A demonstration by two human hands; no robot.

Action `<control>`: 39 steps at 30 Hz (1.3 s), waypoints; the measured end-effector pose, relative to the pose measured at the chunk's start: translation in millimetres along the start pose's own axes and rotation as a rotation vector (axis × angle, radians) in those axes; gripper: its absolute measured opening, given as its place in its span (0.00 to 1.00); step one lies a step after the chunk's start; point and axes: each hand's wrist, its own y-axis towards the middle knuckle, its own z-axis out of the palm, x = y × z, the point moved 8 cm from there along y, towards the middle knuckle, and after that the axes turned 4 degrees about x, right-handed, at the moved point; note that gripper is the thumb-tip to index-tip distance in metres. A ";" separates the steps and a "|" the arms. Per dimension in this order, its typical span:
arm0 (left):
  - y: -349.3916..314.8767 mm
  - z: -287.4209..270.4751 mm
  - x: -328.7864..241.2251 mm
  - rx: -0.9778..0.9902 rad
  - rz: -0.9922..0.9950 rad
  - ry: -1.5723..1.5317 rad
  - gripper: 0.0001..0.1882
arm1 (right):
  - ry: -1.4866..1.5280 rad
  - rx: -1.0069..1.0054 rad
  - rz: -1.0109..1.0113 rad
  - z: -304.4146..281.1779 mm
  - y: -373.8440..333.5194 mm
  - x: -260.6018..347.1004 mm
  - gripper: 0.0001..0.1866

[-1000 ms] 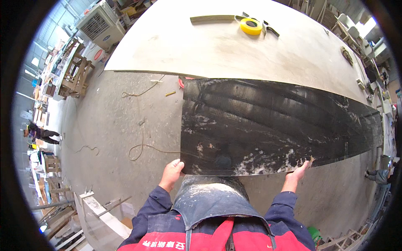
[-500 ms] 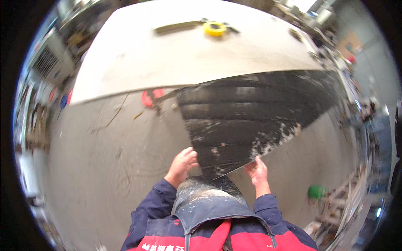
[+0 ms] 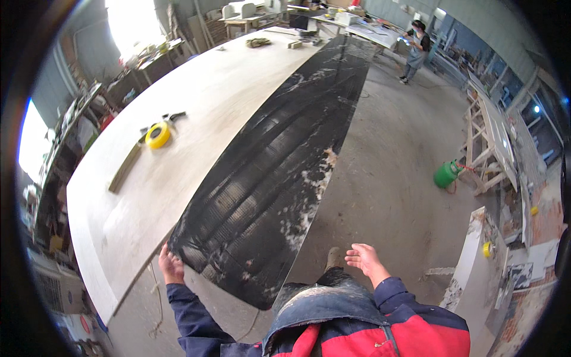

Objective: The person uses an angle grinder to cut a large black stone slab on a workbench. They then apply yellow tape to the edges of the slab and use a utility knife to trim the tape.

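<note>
A long black panel [image 3: 262,178], glossy and blotched with white, lies along the right side of a large pale tabletop [image 3: 196,128]. Its near end hangs past the table's edge, toward my body. My left hand [image 3: 171,265] is right at the panel's near left corner, fingers apart; whether they touch it I cannot tell. Off the panel's right edge, my right hand [image 3: 364,259] is in the air, fingers stretched out and holding nothing.
A yellow tape roll [image 3: 157,135] and a wooden strip [image 3: 126,168] lie on the tabletop. Right of me are a green tank [image 3: 446,174], a wooden rack [image 3: 485,143] and a leaning pale slab [image 3: 467,262]. Another person [image 3: 416,50] stands at the far right.
My view has turned, so the panel that lay crosswise now stretches away from me. My right hand has let go of its edge. My left hand is now at the near left corner.
</note>
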 end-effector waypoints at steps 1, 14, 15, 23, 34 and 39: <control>14.8 -15.1 -9.6 -0.029 -0.017 -0.023 0.07 | 0.012 0.008 0.010 -6.1 10.4 4.3 0.15; -83.2 66.8 23.9 -0.719 0.403 0.443 0.32 | 0.170 0.086 -0.033 -123.8 211.3 236.0 0.12; -91.3 93.8 42.5 -0.693 0.364 0.413 0.33 | 0.185 0.108 -0.030 -127.4 225.0 257.0 0.11; -29.2 283.7 131.5 -0.587 0.398 0.368 0.25 | 0.194 0.226 -0.057 -123.3 335.2 409.4 0.10; 206.2 762.0 209.3 -0.180 0.565 0.656 0.27 | 0.260 -0.041 -0.149 -247.5 488.9 658.5 0.09; 242.3 937.6 239.6 -0.092 0.457 0.675 0.27 | 0.355 -0.094 -0.169 -286.9 578.5 759.7 0.08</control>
